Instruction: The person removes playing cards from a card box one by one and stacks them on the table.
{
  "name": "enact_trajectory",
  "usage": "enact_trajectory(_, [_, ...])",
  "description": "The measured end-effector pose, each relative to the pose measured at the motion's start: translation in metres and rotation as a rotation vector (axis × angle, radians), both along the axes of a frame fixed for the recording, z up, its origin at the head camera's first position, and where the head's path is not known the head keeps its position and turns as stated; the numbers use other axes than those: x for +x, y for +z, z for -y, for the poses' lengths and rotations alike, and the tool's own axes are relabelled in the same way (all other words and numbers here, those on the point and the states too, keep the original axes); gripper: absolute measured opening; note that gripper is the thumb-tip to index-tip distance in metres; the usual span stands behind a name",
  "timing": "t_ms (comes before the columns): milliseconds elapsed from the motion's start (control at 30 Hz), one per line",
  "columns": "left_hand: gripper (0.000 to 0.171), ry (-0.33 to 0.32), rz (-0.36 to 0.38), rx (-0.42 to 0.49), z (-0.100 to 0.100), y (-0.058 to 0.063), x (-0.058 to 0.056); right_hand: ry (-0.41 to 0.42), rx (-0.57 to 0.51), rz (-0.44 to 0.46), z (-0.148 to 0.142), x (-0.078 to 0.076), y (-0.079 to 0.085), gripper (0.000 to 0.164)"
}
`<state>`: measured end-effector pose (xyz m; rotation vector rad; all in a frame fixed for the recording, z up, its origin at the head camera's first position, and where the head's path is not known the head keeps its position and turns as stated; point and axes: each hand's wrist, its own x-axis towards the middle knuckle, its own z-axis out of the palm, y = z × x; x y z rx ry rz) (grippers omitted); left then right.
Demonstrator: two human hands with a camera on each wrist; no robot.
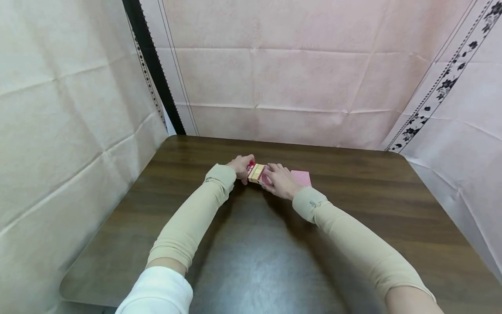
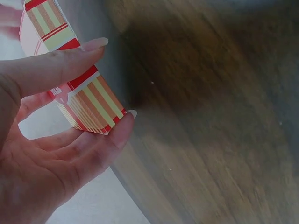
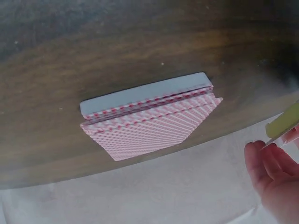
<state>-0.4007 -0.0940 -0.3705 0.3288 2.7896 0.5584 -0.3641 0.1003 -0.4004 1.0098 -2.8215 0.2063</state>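
Note:
A small playing-card box (image 1: 256,173) with red, yellow and tan stripes is between the two hands over the table. My left hand (image 1: 240,167) grips its left end; in the left wrist view the thumb lies across the striped side and the fingers are beneath. My right hand (image 1: 280,181) holds the box's other end, where a pink-patterned part shows. In the right wrist view, the right hand's fingers (image 3: 266,163) pinch a yellowish piece at the right edge. Beside that hand, a deck of pink-patterned playing cards (image 3: 154,126) lies on the table in a slightly uneven stack.
The brown wood-grain table (image 1: 188,174) has rounded corners. Pale creased cloth (image 1: 294,78) hangs behind it and along both sides, with a black strip (image 1: 157,69) at the back left. Light glares off the near part of the tabletop.

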Motion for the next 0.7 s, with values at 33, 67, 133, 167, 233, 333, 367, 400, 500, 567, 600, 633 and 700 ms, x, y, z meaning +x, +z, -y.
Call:
enact_trajectory(33, [0.076, -0.001, 0.000, 0.000, -0.001, 0.000, 0.000, -0.003, -0.008, -0.008, 0.000, 0.000, 0.001, 0.051])
enact_trajectory(67, [0.076, 0.001, -0.001, -0.001, -0.001, 0.000, -0.001, -0.005, -0.016, -0.010, 0.000, 0.000, 0.002, 0.053])
enact_trajectory(133, [0.076, 0.012, -0.001, -0.002, -0.001, 0.000, -0.001, -0.004, -0.009, -0.014, -0.001, 0.000, 0.004, 0.051])
enact_trajectory(167, [0.077, 0.019, -0.002, -0.004, -0.001, 0.000, -0.002, -0.004, -0.003, -0.012, -0.002, 0.001, 0.005, 0.049])
enact_trajectory(233, [0.077, 0.025, -0.002, -0.006, 0.001, -0.001, -0.003, -0.007, 0.013, -0.004, -0.004, 0.001, 0.006, 0.044])
enact_trajectory(333, [0.077, 0.024, -0.007, -0.010, 0.005, -0.001, -0.003, -0.026, 0.033, 0.010, -0.010, 0.002, 0.007, 0.047])
enact_trajectory(367, [0.077, 0.025, -0.005, -0.010, 0.006, 0.000, -0.003, -0.034, 0.031, 0.012, -0.012, 0.002, 0.007, 0.050])
enact_trajectory(400, [0.077, 0.024, -0.005, -0.009, 0.007, 0.000, -0.002, -0.042, 0.029, 0.013, -0.015, 0.002, 0.007, 0.053])
enact_trajectory(500, [0.077, 0.028, 0.001, -0.004, 0.010, 0.002, -0.001, -0.069, 0.006, 0.017, -0.021, 0.003, 0.006, 0.058])
enact_trajectory(567, [0.077, 0.028, 0.004, -0.002, 0.013, 0.004, 0.000, -0.098, -0.005, 0.005, -0.026, 0.004, 0.005, 0.058])
enact_trajectory(600, [0.077, 0.027, 0.006, 0.000, 0.014, 0.004, 0.001, -0.119, -0.007, -0.002, -0.028, 0.004, 0.005, 0.058])
enact_trajectory(633, [0.077, 0.027, 0.010, 0.003, 0.015, 0.004, 0.001, -0.145, -0.007, -0.011, -0.030, 0.004, 0.005, 0.059])
enact_trajectory(700, [0.077, 0.028, 0.015, 0.007, 0.017, 0.005, 0.001, -0.205, 0.000, -0.031, -0.035, 0.004, 0.004, 0.062])
